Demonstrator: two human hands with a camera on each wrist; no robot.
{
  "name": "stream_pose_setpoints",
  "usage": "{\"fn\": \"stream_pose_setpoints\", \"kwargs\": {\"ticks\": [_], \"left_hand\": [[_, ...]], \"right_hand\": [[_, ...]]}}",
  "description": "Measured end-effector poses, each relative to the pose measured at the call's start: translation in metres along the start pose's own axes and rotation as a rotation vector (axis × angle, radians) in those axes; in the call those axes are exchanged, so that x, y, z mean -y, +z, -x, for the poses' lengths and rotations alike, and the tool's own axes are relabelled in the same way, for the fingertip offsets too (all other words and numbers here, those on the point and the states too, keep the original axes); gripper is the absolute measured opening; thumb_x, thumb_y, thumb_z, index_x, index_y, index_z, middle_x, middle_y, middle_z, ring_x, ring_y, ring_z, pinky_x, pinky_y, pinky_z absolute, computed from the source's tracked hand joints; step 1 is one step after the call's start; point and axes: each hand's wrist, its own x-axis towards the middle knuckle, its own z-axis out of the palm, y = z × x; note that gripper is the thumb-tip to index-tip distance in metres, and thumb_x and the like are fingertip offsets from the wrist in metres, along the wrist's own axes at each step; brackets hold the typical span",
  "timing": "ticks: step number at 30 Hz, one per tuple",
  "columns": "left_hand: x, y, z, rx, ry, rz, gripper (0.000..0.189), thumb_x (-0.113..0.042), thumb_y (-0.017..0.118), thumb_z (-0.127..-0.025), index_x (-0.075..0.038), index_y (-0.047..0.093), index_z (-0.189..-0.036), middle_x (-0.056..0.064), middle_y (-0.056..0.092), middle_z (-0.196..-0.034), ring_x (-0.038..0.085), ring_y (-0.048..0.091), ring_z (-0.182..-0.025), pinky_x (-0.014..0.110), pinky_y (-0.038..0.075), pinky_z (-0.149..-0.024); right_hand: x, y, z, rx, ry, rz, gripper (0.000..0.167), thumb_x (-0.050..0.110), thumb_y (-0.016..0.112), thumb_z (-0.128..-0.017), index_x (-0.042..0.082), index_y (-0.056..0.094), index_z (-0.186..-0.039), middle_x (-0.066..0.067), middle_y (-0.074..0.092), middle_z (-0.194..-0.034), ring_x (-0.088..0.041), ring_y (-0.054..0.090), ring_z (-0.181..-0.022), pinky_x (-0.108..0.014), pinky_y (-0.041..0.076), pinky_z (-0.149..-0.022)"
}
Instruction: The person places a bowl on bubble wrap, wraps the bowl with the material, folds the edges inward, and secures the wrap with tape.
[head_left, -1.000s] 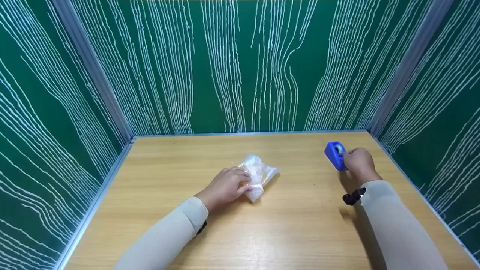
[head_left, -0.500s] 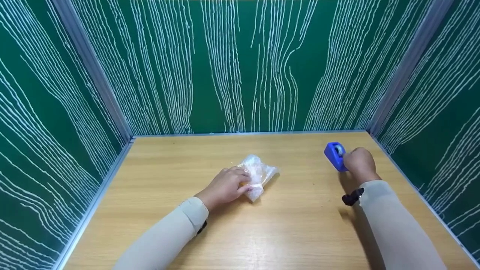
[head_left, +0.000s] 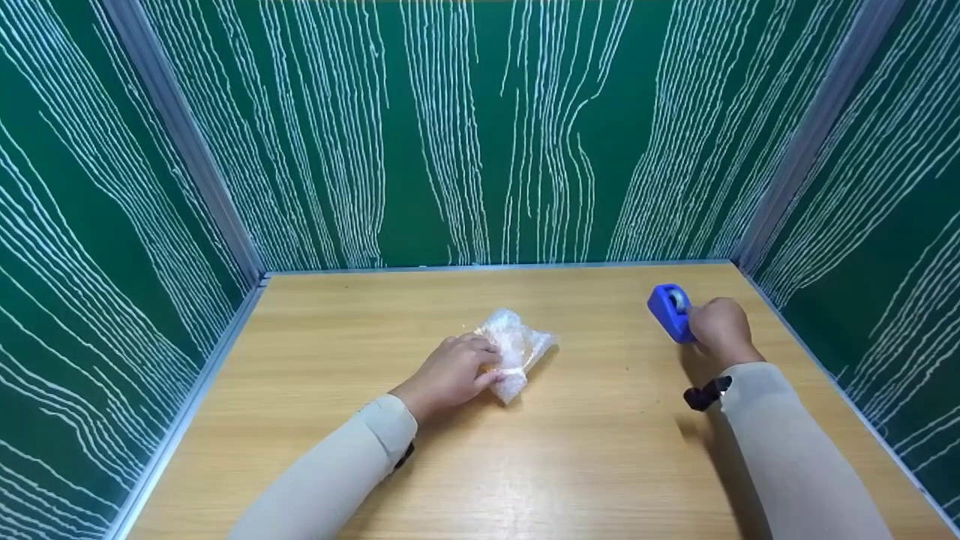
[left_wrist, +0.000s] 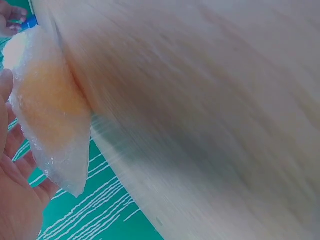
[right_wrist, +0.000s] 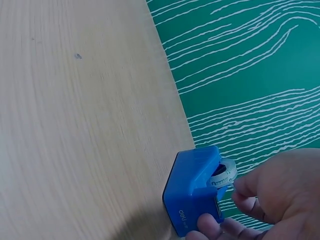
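A crumpled bubble-wrap bundle (head_left: 510,352) lies mid-table, with something orange showing through the wrap in the left wrist view. My left hand (head_left: 454,371) holds it from the left, thumb on the near side and fingers over the top. Towards the back right of the table stands a blue tape dispenser (head_left: 669,311) with a roll of clear tape (right_wrist: 224,172) in it. My right hand (head_left: 721,326) is at its cutter end. Thumb and forefinger pinch the tape beside the roll, while other fingertips (right_wrist: 209,226) touch the dispenser's front. The tape's end is hidden by the hand.
The wooden table (head_left: 480,465) is bounded by green panels (head_left: 420,150) with white wavy lines at the back and both sides. Grey metal posts (head_left: 810,135) stand in the corners. A dark device (head_left: 706,394) is strapped at the right wrist.
Almost nothing differs. My right hand shifts very slightly by the tape dispenser; my left hand and the bubble-wrap bundle stay in place.
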Motion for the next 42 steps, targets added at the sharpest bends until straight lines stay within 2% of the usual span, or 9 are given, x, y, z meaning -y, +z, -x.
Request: {"fn": "stream_pose_setpoints", "kwargs": {"ticks": [2, 7, 12, 21, 25, 30, 32, 38, 42], "left_hand": [[-0.001, 0.000, 0.000, -0.005, 0.012, -0.009, 0.041, -0.046, 0.068, -0.114, -0.016, 0.083, -0.138, 0.001, 0.078, -0.149, 0.024, 0.065, -0.149, 0.051, 0.053, -0.122], [-0.001, 0.000, 0.000, 0.007, -0.008, -0.002, 0.044, -0.049, 0.065, -0.115, -0.017, 0.082, -0.140, 0.000, 0.077, -0.150, 0.024, 0.063, -0.151, 0.051, 0.051, -0.126], [-0.001, 0.002, -0.001, 0.007, -0.007, -0.004, 0.044, -0.048, 0.065, -0.115, -0.016, 0.082, -0.139, 0.001, 0.077, -0.150, 0.024, 0.064, -0.150, 0.051, 0.051, -0.126], [-0.002, -0.001, 0.001, 0.026, -0.034, 0.020, 0.045, -0.050, 0.065, -0.115, -0.017, 0.081, -0.142, 0.001, 0.075, -0.153, 0.025, 0.061, -0.153, 0.052, 0.048, -0.129], [-0.002, -0.001, 0.001, 0.028, -0.033, 0.017, 0.045, -0.050, 0.064, -0.115, -0.017, 0.081, -0.142, 0.001, 0.075, -0.153, 0.025, 0.061, -0.153, 0.052, 0.048, -0.129], [-0.002, -0.002, 0.001, 0.023, -0.030, 0.019, 0.044, -0.048, 0.067, -0.114, -0.017, 0.082, -0.140, 0.001, 0.076, -0.151, 0.025, 0.062, -0.152, 0.053, 0.047, -0.131], [-0.003, -0.002, 0.001, 0.025, -0.035, 0.024, 0.043, -0.048, 0.067, -0.114, -0.016, 0.082, -0.140, 0.001, 0.076, -0.151, 0.025, 0.062, -0.152, 0.052, 0.046, -0.132], [-0.004, -0.003, 0.000, 0.045, -0.066, 0.034, 0.046, -0.051, 0.066, -0.114, -0.018, 0.081, -0.143, 0.000, 0.074, -0.155, 0.024, 0.059, -0.156, 0.052, 0.044, -0.134], [-0.006, -0.004, -0.001, 0.056, -0.081, 0.054, 0.048, -0.051, 0.065, -0.114, -0.018, 0.079, -0.145, -0.001, 0.072, -0.158, 0.024, 0.057, -0.157, 0.053, 0.041, -0.136]], "right_hand": [[-0.001, 0.000, 0.002, -0.012, -0.003, 0.003, 0.065, 0.032, 0.039, -0.120, -0.017, 0.042, -0.163, -0.039, 0.058, -0.154, -0.043, 0.065, -0.127, -0.055, 0.060, -0.117], [-0.002, 0.000, 0.007, 0.011, 0.067, -0.090, 0.069, 0.033, 0.036, -0.123, -0.012, 0.023, -0.173, -0.039, 0.046, -0.169, -0.049, 0.056, -0.147, -0.062, 0.044, -0.131], [-0.008, -0.002, 0.005, 0.031, 0.092, -0.145, 0.071, 0.033, 0.034, -0.123, -0.009, 0.012, -0.177, -0.038, 0.039, -0.175, -0.049, 0.050, -0.154, -0.063, 0.038, -0.134], [-0.014, -0.002, 0.008, 0.042, 0.091, -0.169, 0.074, 0.035, 0.031, -0.123, -0.004, 0.004, -0.179, -0.036, 0.028, -0.182, -0.051, 0.040, -0.164, -0.067, 0.030, -0.137], [-0.010, -0.001, 0.007, 0.048, 0.095, -0.171, 0.073, 0.035, 0.032, -0.123, -0.006, 0.006, -0.179, -0.036, 0.033, -0.179, -0.048, 0.044, -0.159, -0.064, 0.031, -0.138], [-0.008, -0.003, 0.005, 0.067, 0.093, -0.119, 0.071, 0.034, 0.033, -0.122, -0.010, 0.017, -0.176, -0.033, 0.047, -0.166, -0.043, 0.052, -0.143, -0.056, 0.039, -0.135], [-0.008, -0.004, 0.005, 0.083, 0.108, -0.122, 0.070, 0.033, 0.033, -0.122, -0.009, 0.017, -0.176, -0.032, 0.047, -0.165, -0.045, 0.050, -0.144, -0.059, 0.038, -0.134], [-0.013, -0.007, 0.009, 0.136, 0.228, -0.286, 0.072, 0.032, 0.043, -0.120, 0.006, 0.014, -0.181, -0.022, 0.036, -0.179, -0.048, 0.037, -0.156, -0.077, 0.021, -0.134], [-0.015, -0.009, 0.008, 0.141, 0.215, -0.262, 0.071, 0.031, 0.044, -0.119, 0.004, 0.017, -0.179, -0.024, 0.036, -0.178, -0.050, 0.037, -0.156, -0.082, 0.018, -0.132]]}}
